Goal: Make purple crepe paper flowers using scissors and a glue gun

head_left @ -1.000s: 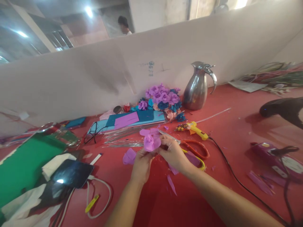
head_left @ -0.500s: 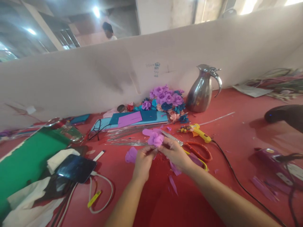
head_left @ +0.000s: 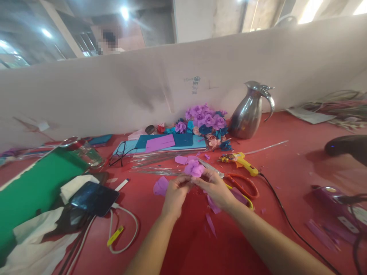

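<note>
A purple paper flower (head_left: 194, 168) is held above the red table between my two hands. My left hand (head_left: 176, 193) pinches its base from the left. From the right, the fingers of my right hand (head_left: 215, 189) close on its lower petals. Just behind my right hand lie scissors with red handles (head_left: 243, 185), partly covered. Loose purple petals (head_left: 161, 186) rest left of my left hand, and purple scraps (head_left: 211, 225) lie below the right one. A yellow glue gun (head_left: 243, 163) sits farther right with its cord trailing toward me.
Finished purple flowers (head_left: 205, 118) are heaped by the wall, beside a metal jug (head_left: 249, 114). Blue and purple paper sheets (head_left: 160, 143) and thin wires (head_left: 155, 172) lie in front. A phone (head_left: 94, 198) with a white cable is at left; a power strip (head_left: 334, 202) is at right.
The view has shifted slightly, so most things appear a little right and lower. The fingers have moved slightly around the flower, which both hands still hold. A person in the background appears farther left.
</note>
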The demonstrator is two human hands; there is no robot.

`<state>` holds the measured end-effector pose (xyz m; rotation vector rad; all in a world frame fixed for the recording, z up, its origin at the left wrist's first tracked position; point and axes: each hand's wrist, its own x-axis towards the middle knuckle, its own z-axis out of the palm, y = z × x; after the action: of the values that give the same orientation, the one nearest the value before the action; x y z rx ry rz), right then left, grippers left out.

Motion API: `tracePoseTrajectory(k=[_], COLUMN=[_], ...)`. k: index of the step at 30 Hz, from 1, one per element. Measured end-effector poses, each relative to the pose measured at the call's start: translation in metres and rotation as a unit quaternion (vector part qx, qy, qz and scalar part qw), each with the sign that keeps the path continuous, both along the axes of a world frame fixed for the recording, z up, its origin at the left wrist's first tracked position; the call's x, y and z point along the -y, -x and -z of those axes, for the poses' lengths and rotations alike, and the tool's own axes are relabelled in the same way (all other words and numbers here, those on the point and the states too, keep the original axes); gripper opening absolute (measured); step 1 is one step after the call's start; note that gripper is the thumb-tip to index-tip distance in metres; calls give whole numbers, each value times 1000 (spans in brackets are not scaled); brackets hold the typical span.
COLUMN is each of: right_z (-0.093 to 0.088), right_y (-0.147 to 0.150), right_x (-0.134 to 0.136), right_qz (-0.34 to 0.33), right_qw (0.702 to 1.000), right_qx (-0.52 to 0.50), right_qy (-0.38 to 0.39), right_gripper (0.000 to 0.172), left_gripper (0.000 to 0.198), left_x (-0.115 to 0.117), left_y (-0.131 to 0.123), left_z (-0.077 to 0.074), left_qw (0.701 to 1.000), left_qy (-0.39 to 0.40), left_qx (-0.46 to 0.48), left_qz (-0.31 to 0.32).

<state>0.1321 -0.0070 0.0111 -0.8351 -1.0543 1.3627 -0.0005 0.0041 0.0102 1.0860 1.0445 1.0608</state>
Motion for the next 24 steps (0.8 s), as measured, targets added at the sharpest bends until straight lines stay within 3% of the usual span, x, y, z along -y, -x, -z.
tracePoseTrajectory(k=[7,16,24], right_z=[-1,3,1], right_y=[2,-1,3], right_x=[0,-3,-1], right_qz=[41,98,113], right_qw=[999,984,950], right_qx=[11,141,250], right_qy=[-13,-38,-152], right_gripper=[19,13,21], left_gripper=[15,22,25], left_x=[2,2,-1], left_y=[-1,-3,4], left_z=[2,-7,-4], left_qw=[1000,995,995], left_qy=[-9,-39,-88], left_qx=[11,39,37], left_qz=[16,-88,3])
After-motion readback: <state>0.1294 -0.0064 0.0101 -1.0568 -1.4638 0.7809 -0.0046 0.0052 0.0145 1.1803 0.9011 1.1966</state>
